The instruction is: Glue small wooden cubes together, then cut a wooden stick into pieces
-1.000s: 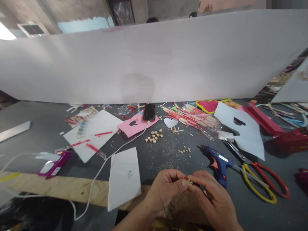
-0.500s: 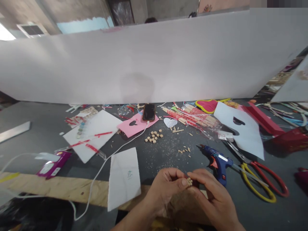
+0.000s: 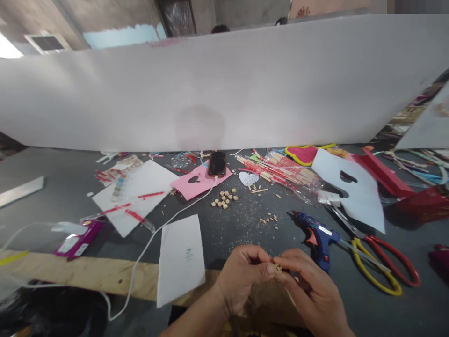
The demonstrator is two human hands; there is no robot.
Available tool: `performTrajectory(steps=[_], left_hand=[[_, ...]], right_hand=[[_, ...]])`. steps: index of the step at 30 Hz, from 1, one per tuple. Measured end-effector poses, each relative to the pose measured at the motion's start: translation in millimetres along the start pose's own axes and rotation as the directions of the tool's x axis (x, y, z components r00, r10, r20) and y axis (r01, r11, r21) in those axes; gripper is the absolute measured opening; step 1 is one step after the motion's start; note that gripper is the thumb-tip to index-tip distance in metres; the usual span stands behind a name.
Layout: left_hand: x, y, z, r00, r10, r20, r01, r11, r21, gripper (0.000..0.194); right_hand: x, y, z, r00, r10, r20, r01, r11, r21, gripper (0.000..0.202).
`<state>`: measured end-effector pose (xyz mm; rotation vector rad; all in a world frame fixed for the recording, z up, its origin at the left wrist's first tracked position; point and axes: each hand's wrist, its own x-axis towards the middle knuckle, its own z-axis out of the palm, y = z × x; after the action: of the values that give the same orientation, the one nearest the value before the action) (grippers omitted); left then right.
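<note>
Between my fingertips is a small cluster of pale wooden stick pieces (image 3: 278, 268). My left hand (image 3: 245, 274) pinches it from the left with thumb and fingers, and my right hand (image 3: 308, 283) grips it from the right, so much of it is hidden. Beyond my hands lie loose short stick pieces (image 3: 269, 218) on the dark tabletop. A group of similar small wooden clusters (image 3: 224, 199) sits farther back. To the right of my right hand rests a blue glue gun (image 3: 321, 236) with an orange trigger.
Scissors (image 3: 377, 262) with yellow and red handles lie at right. A white cable (image 3: 154, 236) runs to a phone (image 3: 217, 164) on pink paper. A torn white paper (image 3: 181, 260) is at front left. Bagged sticks (image 3: 277, 168) lie before an upright white board (image 3: 217, 93).
My right fingers have shifted slightly and now cover more of the small wooden cluster. Both hands stay in nearly the same place; the things on the table have not moved.
</note>
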<state>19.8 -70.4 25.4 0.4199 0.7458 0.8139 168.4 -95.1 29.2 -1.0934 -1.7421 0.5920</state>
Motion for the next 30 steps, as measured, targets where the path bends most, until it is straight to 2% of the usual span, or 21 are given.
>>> performTrajectory(steps=[10,15,21,30], left_hand=[[1.7,-0.7,0.6,1.0,0.0,0.01,0.0,1.0,-0.025,0.03],[2.7,-2.3,-0.6,0.997,0.014,0.069,-0.013,1.0,-0.022,0.027],[2.8,-1.8,-2.8,0.999,0.024,0.034,-0.024,1.0,0.018,0.031],[2.2,-0.1,-2.1,0.999,-0.014,0.046,0.014,1.0,0.008,0.032]], right_hand=[[2.2,-2.1,1.9,0.999,0.054,0.005,-0.054,0.997,0.047,0.015],[3.3,-2.0,0.6,0.998,0.052,-0.029,-0.051,0.999,0.018,0.026],[4.8,-2.9,-0.8,0.997,0.053,-0.063,-0.053,0.999,-0.003,0.011],[3.7,1.0,-3.2,1.0,0.001,0.024,-0.001,1.0,0.003,0.015]])
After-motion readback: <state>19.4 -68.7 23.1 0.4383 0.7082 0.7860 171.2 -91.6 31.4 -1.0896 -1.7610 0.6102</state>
